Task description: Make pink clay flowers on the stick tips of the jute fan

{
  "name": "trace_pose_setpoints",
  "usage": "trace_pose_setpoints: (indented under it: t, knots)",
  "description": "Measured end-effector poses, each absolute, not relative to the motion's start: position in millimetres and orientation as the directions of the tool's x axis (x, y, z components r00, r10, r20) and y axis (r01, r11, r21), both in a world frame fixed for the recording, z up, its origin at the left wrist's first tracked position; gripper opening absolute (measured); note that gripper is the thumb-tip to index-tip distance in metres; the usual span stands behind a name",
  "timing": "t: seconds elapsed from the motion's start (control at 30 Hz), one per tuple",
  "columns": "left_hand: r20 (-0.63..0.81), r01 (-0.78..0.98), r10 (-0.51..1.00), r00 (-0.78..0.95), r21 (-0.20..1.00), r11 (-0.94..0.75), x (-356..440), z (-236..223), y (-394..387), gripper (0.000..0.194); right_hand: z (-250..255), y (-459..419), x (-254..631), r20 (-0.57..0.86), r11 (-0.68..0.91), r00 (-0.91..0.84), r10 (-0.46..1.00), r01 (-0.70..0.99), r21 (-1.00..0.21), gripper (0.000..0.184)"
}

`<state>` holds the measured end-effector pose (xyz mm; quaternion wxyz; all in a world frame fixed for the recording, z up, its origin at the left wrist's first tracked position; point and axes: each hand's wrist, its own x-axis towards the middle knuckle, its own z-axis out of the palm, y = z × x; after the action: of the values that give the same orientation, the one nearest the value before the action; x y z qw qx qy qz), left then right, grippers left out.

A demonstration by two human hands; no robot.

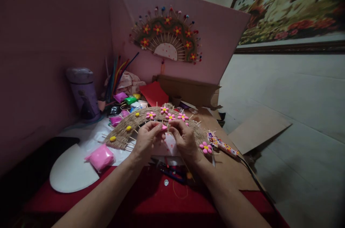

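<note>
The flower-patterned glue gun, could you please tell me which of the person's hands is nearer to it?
Right. The right hand is left of the glue gun in the picture, with a pink flower between them; the left hand is farther off, beyond the right hand.

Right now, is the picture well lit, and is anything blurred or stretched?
Head view: dim, darkest at lower left; fine detail on the pink piece at the hands is soft; the framed picture looks stretched, fading to black at upper right.
</note>
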<state>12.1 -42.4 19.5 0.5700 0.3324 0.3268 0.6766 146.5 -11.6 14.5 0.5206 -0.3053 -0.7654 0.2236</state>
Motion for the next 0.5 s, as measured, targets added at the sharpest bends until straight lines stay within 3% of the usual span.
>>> trace_pose_setpoints:
  t: [0.13,0.27,0.4,0.5]
  knots:
    - [0.096,-0.564,0.976,-0.195,0.803,-0.192,11,18,-38,0.028,16,-11,148,0.686,0.713,-0.21,0.696,0.308,-0.63,0.016]
    - [0.142,-0.473,0.986,-0.092,0.865,-0.169,17,16,-42,0.027,17,-7,152,0.765,0.735,-0.118,0.633,0.402,-0.546,0.017]
    - [0.25,-0.179,0.963,0.101,0.957,-0.229,28,19,-56,0.017,14,-3,155,0.792,0.733,-0.105,0.602,0.465,-0.496,0.02]
    - [0.451,0.05,0.86,0.24,0.879,-0.475,33,27,-69,0.003,14,-8,157,0.801,0.759,-0.121,0.586,0.428,-0.49,0.023]
